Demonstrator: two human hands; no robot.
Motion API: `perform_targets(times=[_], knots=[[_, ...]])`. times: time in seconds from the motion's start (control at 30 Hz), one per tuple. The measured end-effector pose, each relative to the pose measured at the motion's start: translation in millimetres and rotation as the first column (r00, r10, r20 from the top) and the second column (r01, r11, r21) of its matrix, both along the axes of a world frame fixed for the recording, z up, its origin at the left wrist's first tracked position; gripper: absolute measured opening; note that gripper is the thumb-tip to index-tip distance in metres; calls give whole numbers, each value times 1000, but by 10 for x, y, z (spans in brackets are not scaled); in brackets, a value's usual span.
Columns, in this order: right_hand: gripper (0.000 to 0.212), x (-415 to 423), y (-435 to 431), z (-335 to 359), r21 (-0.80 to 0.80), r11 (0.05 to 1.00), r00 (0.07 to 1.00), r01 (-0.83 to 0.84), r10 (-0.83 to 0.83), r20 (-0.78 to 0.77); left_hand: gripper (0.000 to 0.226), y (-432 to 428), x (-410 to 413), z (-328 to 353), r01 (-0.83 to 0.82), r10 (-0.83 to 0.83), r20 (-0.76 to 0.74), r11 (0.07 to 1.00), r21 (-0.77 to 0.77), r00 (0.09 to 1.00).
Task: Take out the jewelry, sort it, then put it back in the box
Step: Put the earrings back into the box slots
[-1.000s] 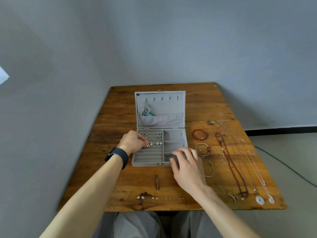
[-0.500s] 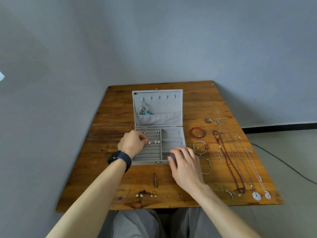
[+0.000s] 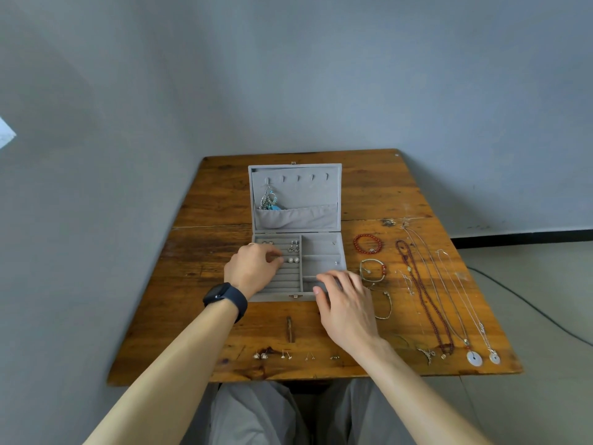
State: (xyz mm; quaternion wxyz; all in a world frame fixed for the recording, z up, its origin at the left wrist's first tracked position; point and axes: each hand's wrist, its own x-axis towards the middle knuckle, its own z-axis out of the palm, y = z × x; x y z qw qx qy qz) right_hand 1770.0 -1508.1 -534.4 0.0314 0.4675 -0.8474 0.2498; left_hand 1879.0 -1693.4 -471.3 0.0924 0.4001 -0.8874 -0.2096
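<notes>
A grey velvet jewelry box [image 3: 305, 194] stands open in the middle of the wooden table [image 3: 192, 284]. My left hand [image 3: 253, 268], with a dark watch on the wrist, reaches into the ring-roll section and pinches a small pearl earring [image 3: 281, 260] beside two more pearl studs [image 3: 294, 260]. My right hand [image 3: 346, 306] rests with spread fingers on the box's front right corner. A silver and blue piece [image 3: 269, 202] hangs from a hook in the lid.
Right of the box lie a red bead bracelet [image 3: 368, 244], a silver bracelet [image 3: 373, 270], a thin bangle [image 3: 386, 305], a dark red necklace [image 3: 423, 293] and chains with round pendants [image 3: 474, 358]. Several small earrings [image 3: 285, 355] line the near edge. A cable [image 3: 529, 306] crosses the floor.
Both hands stay where they were on the box; my left fingers have shifted only slightly along the pearl row. My head has moved a little.
</notes>
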Motion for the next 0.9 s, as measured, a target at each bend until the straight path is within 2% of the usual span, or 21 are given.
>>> perform_targets(times=[0.1,0.43,0.57,0.9], knots=[[43,-6,23,-12,1,1000,1000,-10,10,-9,23,18,3,-17,-7,8,2,999,-46,1000],[44,-5,37,17,0,1000,1000,-29,29,2,29,36,13,-17,13,-12,13,999,-40,1000],[37,-43,36,70,10,999,999,-53,53,12,32,49,91,33,17,-17,1,999,-27,1000],[29,322,212,287,-74,990,991,-116,121,63,23,538,1014,26,-43,47,-242,999,22,969]])
